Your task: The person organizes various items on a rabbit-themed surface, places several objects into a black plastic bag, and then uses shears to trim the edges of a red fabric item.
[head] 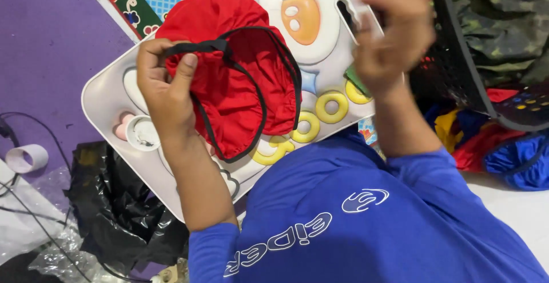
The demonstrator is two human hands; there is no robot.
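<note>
The person wore a blue shirt [366, 226]. The left hand [163, 83] pinched the black edge of the red underwear [246, 71], which lay on the white play table [103, 97]. The right hand [389, 28] was away from it, closed on the table's far edge. A black basket [457, 60] stood beyond.

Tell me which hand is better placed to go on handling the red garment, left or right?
The left hand, probably. It already pinches the black trim of the red garment on the white tray. The right hand is raised apart from it, near the black basket.
</note>
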